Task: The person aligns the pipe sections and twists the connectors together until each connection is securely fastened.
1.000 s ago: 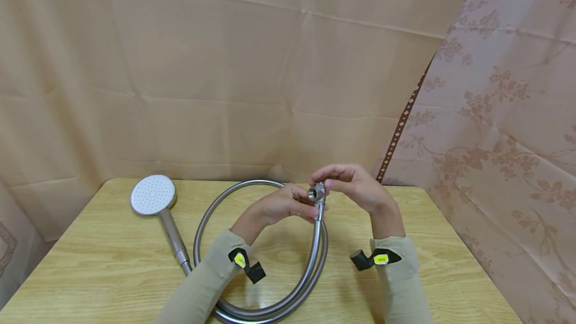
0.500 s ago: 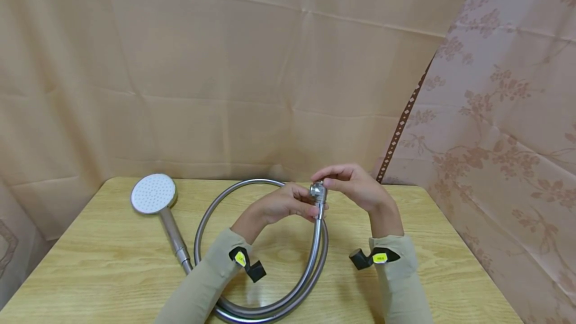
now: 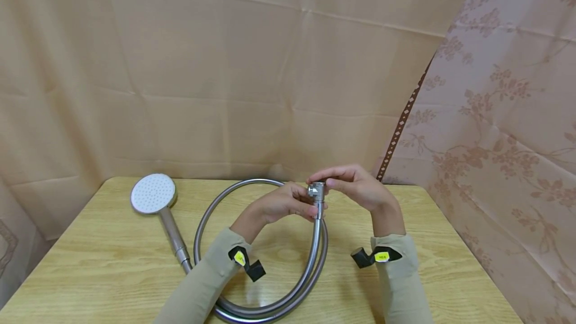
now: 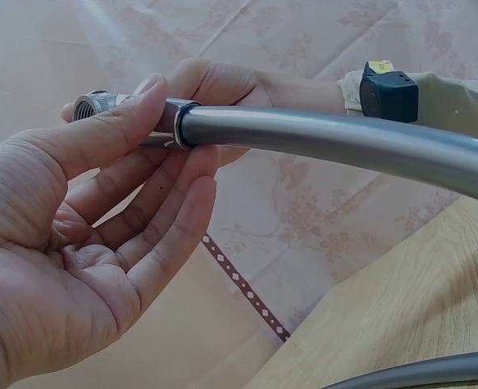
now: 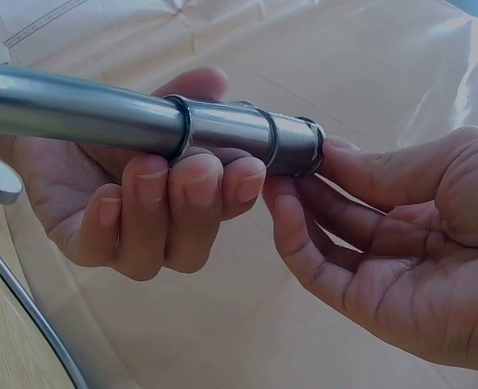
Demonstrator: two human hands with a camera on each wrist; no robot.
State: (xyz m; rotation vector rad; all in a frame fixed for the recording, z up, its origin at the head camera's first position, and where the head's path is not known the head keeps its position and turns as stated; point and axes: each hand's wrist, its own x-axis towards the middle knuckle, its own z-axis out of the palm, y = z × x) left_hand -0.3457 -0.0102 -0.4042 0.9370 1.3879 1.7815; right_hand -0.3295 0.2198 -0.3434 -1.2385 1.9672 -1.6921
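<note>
Above the table, my left hand (image 3: 281, 205) grips the end of a grey metal shower hose (image 3: 312, 254) by its smooth end sleeve (image 5: 227, 123), thumb on one side and fingers on the other. On top of that end sits a small chrome pipe fitting (image 3: 317, 191) with a side outlet pointing left. My right hand (image 3: 362, 190) pinches this fitting at its top between thumb and fingers. Seen from the left wrist, the fitting's threaded opening (image 4: 91, 105) shows beyond my thumb. The right wrist view has the fitting's end (image 5: 297, 146) at my right thumb tip.
A shower head (image 3: 153, 194) with a white spray face lies at the left of the wooden table (image 3: 90, 274), joined to the hose. The hose lies in a loose loop around the middle. A beige curtain (image 3: 225, 74) hangs behind, a floral one (image 3: 508, 139) at the right.
The fitting has turned on the hose end: its side opening faced the head camera a second ago and now points left. Both hands have stayed nearly in place.
</note>
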